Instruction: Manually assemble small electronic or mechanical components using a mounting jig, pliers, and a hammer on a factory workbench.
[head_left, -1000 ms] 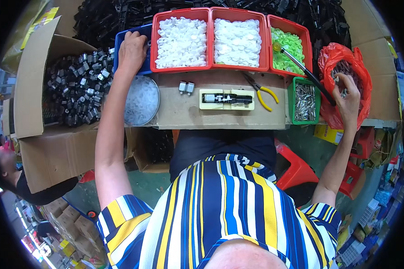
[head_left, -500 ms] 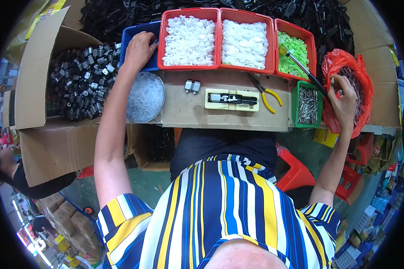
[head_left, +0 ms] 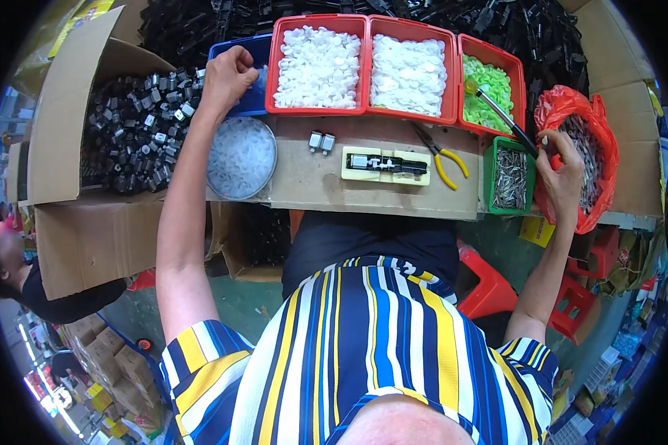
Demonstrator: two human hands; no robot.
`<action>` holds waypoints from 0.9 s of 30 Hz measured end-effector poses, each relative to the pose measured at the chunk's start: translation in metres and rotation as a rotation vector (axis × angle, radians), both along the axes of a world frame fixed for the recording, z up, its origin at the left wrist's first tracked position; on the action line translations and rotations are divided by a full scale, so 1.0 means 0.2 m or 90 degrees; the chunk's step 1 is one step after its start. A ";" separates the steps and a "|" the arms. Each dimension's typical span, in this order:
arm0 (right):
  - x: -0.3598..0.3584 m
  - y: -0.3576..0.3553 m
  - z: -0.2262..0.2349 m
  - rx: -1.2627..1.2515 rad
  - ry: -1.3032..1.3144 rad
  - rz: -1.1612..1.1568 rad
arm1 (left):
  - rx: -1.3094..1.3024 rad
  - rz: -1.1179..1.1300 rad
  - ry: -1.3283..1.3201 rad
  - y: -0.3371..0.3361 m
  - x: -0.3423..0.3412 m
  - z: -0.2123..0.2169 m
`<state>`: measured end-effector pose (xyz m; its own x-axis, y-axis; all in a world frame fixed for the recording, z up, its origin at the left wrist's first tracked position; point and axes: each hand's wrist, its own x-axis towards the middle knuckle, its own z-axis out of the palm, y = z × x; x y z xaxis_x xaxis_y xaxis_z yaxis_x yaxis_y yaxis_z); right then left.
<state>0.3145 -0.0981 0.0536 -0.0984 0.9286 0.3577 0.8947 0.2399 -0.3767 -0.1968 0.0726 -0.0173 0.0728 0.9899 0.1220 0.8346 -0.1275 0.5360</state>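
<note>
My left hand (head_left: 226,80) is over the near left part of a blue bin (head_left: 258,46), its fingertips pinched together. Whatever they hold is too small to make out. My right hand (head_left: 562,176) is at the near left side of a red plastic bag (head_left: 607,159) of thin, dull metal-like pieces (head_left: 588,148). Thumb and finger press together there, with a tiny pale spot at the tips that I cannot name. Between the hands, a cream holder (head_left: 351,173) carries a black assembly (head_left: 401,165) with a silver block at its left end.
Two silver-and-white blocks (head_left: 321,142) and yellow-handled pliers (head_left: 449,167) flank the holder. Red bins hold white pieces (head_left: 318,67) and green ones (head_left: 486,78), a screwdriver (head_left: 501,111) across them. A green bin (head_left: 509,178) of metal pins and a round dish (head_left: 241,159) stand nearer.
My left hand has risen slightly out of the blue bin, fingers now pinched. My right hand has moved a little down and left, its fingertips pressed closer together.
</note>
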 end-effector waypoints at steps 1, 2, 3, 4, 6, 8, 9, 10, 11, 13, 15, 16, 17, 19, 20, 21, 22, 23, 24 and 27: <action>-0.01 0.00 0.00 -0.002 0.009 0.002 | 0.000 0.002 -0.002 -0.01 0.00 0.01; -0.02 0.01 0.00 -0.004 0.018 0.004 | 0.007 0.009 -0.020 -0.03 0.01 0.02; -0.03 0.01 0.00 -0.005 0.016 0.005 | 0.014 0.017 -0.039 -0.04 0.02 0.03; -0.04 0.02 0.00 -0.001 0.014 0.008 | 0.014 0.020 -0.041 -0.04 0.00 0.01; -0.07 0.04 0.00 0.002 0.011 0.014 | 0.046 -0.026 -0.054 -0.02 -0.05 -0.04; -0.09 0.05 0.00 0.007 0.004 0.027 | 0.035 -0.029 -0.005 -0.04 -0.03 -0.02; -0.10 0.05 0.01 0.006 0.002 0.027 | 0.024 -0.033 0.047 -0.04 -0.03 -0.01; -0.11 0.05 0.01 0.003 0.006 0.025 | 0.023 -0.032 0.046 -0.05 -0.03 -0.01; -0.11 0.05 0.01 -0.001 0.011 0.022 | 0.002 -0.057 0.060 -0.06 -0.04 0.00; -0.11 0.05 0.00 -0.004 0.009 0.025 | -0.019 -0.082 0.073 -0.07 -0.04 0.02; -0.11 0.04 0.00 -0.007 0.008 0.026 | -0.122 -0.146 0.172 -0.08 -0.04 0.06; -0.11 0.04 -0.01 -0.009 0.011 0.024 | -0.122 -0.144 0.173 -0.08 -0.05 0.05; -0.11 0.04 -0.01 -0.011 0.014 0.023 | -0.089 -0.152 0.184 -0.09 -0.07 0.01; -0.12 0.03 -0.01 -0.014 0.019 0.021 | -0.056 -0.160 0.197 -0.09 -0.07 -0.02; -0.13 0.02 0.00 -0.017 0.021 0.017 | -0.048 -0.166 0.214 -0.09 -0.07 -0.02; -0.13 0.02 0.00 -0.016 0.022 0.017 | -0.041 -0.171 0.231 -0.09 -0.07 -0.02; -0.14 0.02 0.00 -0.015 0.027 0.020 | -0.041 -0.172 0.233 -0.10 -0.07 -0.03; -0.14 0.02 0.00 -0.014 0.032 0.023 | -0.016 -0.175 0.233 -0.10 -0.07 -0.03; -0.14 0.02 0.00 -0.014 0.034 0.023 | 0.007 -0.178 0.232 -0.11 -0.07 -0.03; -0.14 0.01 0.01 -0.033 0.035 0.010 | 0.014 -0.152 0.182 -0.11 -0.09 -0.03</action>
<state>0.2867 -0.0958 0.0548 -0.0949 0.9443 0.3152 0.8687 0.2332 -0.4371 -0.2154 0.0498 -0.0226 0.3361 0.9381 0.0838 0.8954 -0.3458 0.2804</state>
